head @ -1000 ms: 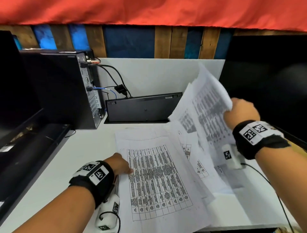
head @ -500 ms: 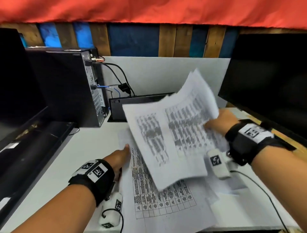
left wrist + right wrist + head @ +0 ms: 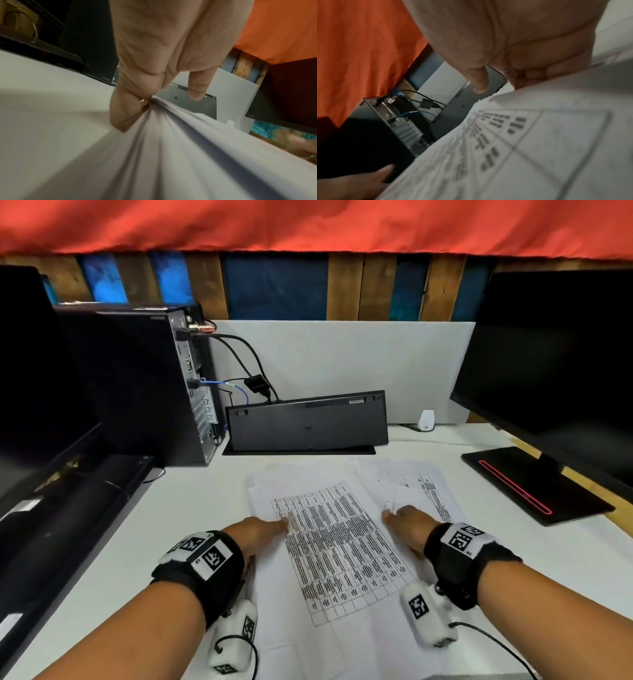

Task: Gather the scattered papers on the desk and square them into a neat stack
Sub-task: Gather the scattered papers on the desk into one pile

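Several printed sheets lie overlapped on the white desk (image 3: 191, 508). The top sheet (image 3: 342, 546) carries a dense table, and more papers (image 3: 428, 484) fan out from under it to the right. My left hand (image 3: 263, 530) lies low at the pile's left edge; in the left wrist view its fingertips (image 3: 130, 108) press against the sheets' edges (image 3: 171, 135) and the thumb stands free. My right hand (image 3: 404, 518) rests on the top sheet's right edge. In the right wrist view its fingers (image 3: 539, 67) are bent onto the paper (image 3: 530, 135), thumb lifted off.
A black PC tower (image 3: 144, 392) with cables stands at the back left, and a black keyboard (image 3: 308, 422) leans upright behind the papers. A monitor (image 3: 555, 371) and its red-lined base (image 3: 531, 484) stand at the right. Another dark monitor (image 3: 41, 412) is at the far left.
My right hand swung the lifted sheets leftward and down onto the pile, where they now lie flat. My left hand stayed at the pile's left edge.
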Tool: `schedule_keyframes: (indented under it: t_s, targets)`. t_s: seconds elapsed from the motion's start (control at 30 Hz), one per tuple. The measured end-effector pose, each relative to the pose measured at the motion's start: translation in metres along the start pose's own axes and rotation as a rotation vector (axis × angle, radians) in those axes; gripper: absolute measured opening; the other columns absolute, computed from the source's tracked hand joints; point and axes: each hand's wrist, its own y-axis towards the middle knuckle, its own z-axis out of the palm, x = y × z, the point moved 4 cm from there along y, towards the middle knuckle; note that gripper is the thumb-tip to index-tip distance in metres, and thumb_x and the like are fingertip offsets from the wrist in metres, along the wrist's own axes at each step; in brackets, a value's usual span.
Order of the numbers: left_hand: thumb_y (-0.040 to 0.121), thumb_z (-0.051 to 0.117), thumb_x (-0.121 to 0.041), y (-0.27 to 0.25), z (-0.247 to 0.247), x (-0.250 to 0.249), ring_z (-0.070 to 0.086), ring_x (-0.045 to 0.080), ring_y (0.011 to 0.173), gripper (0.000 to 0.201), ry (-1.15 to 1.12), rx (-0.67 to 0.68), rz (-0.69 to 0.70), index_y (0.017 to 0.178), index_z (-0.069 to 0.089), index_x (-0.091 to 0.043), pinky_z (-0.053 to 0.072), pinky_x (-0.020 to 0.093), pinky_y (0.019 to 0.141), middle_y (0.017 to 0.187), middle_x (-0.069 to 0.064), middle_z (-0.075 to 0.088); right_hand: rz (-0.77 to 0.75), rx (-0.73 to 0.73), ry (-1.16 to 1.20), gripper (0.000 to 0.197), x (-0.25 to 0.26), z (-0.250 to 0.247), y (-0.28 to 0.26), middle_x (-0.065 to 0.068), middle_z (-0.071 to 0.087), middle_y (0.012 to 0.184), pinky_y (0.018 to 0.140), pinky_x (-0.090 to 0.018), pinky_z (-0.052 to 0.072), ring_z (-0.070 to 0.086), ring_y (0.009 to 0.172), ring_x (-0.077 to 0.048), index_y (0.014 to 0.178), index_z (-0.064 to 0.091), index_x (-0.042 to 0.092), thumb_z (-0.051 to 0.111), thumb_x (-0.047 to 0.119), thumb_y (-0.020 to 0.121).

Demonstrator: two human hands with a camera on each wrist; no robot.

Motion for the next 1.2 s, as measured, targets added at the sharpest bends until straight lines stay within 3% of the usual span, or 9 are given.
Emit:
schedule_keyframes:
  t_s: [0.07,0.17,0.33,0.47,0.67,0.87,0.97,1.07,1.2]
  targets:
    - [0.092,0.055,-0.056,-0.005,0.0,-0.002,0.04,0.039,0.138,0.081,0.047,-0.006,-0.002,0.149,0.035,-0.001,0.035,0.044,0.11,0.156,0.019,0.035,0.011,-0.039,-0.088,0.039,-0.002,-0.003,0.003,-0.017,0.06,0.123,0.08,-0.027,0.04,0.059,0.106,-0.029,0.119,0.054,-0.001,0.043,0.03,0.097]
    - [0.091,0.06,-0.05,-0.009,-0.001,-0.009,0.053,0.038,0.126,0.075,0.151,-0.008,0.006,0.142,0.043,0.002,0.044,0.043,0.102,0.145,0.022,0.047,-0.066,0.052,-0.166,0.044,0.011,0.005,-0.008,-0.011,0.046,0.145,0.103,-0.028,0.036,0.046,0.131,-0.025,0.14,0.043,0.006,0.037,0.025,0.101]
    - [0.086,0.068,-0.032,-0.009,-0.014,-0.009,0.055,0.034,0.122,0.059,0.174,-0.122,0.021,0.132,0.048,-0.003,0.048,0.031,0.093,0.126,0.014,0.057,0.068,-0.126,-0.154,0.05,-0.013,-0.035,0.006,-0.012,0.054,0.134,0.099,-0.031,0.04,0.052,0.12,-0.028,0.131,0.054,0.012,0.048,0.044,0.092]
    - [0.06,0.072,-0.043,-0.016,-0.003,-0.005,0.052,0.035,0.125,0.085,0.19,-0.107,0.017,0.134,0.043,-0.012,0.048,0.047,0.104,0.133,0.016,0.052,0.339,-0.281,-0.297,0.068,-0.052,-0.063,0.004,-0.02,0.044,0.137,0.103,-0.04,0.038,0.045,0.125,-0.036,0.134,0.043,0.007,0.051,0.052,0.084]
    - [0.078,0.076,-0.033,-0.016,0.013,-0.023,0.055,0.036,0.12,0.077,0.112,0.002,0.034,0.139,0.035,-0.01,0.052,0.046,0.097,0.135,0.019,0.05,0.244,-0.085,-0.02,0.059,-0.04,-0.05,0.019,-0.019,0.053,0.135,0.085,-0.023,0.04,0.052,0.123,-0.033,0.135,0.043,-0.005,0.054,0.035,0.093]
    - [0.083,0.076,-0.027,-0.017,0.024,-0.027,0.053,0.024,0.107,0.087,-0.022,0.082,0.048,0.151,0.023,-0.027,0.055,0.041,0.085,0.125,0.0,0.047,0.291,-0.135,0.12,0.052,-0.053,-0.07,0.017,-0.022,0.053,0.134,0.091,-0.029,0.04,0.051,0.124,-0.034,0.135,0.041,-0.009,0.054,0.021,0.095]
    - [0.08,0.078,-0.032,-0.018,0.028,-0.025,0.057,0.023,0.107,0.105,0.142,0.06,0.11,0.156,0.006,-0.037,0.059,0.033,0.079,0.146,0.002,0.036,0.25,-0.086,0.095,0.051,-0.058,-0.075,0.01,-0.017,0.063,0.118,0.078,-0.025,0.043,0.056,0.114,-0.031,0.133,0.048,-0.005,0.055,0.028,0.095]
    - [0.077,0.08,-0.035,-0.017,0.027,-0.024,0.057,0.019,0.098,0.106,0.191,0.083,0.163,0.155,0.008,-0.043,0.058,0.027,0.069,0.151,0.001,0.03,0.139,-0.033,0.158,0.05,-0.054,-0.072,0.011,-0.016,0.061,0.124,0.096,-0.034,0.046,0.058,0.114,-0.032,0.131,0.051,-0.001,0.059,0.029,0.092]
    - [0.08,0.08,-0.026,-0.015,0.021,-0.023,0.057,0.016,0.082,0.1,0.003,0.15,0.14,0.153,0.015,-0.045,0.052,0.028,0.072,0.139,0.002,0.045,0.093,-0.014,0.247,0.04,-0.044,-0.063,0.004,-0.007,0.064,0.1,0.071,-0.025,0.042,0.061,0.089,-0.023,0.114,0.053,0.002,0.05,0.038,0.096]
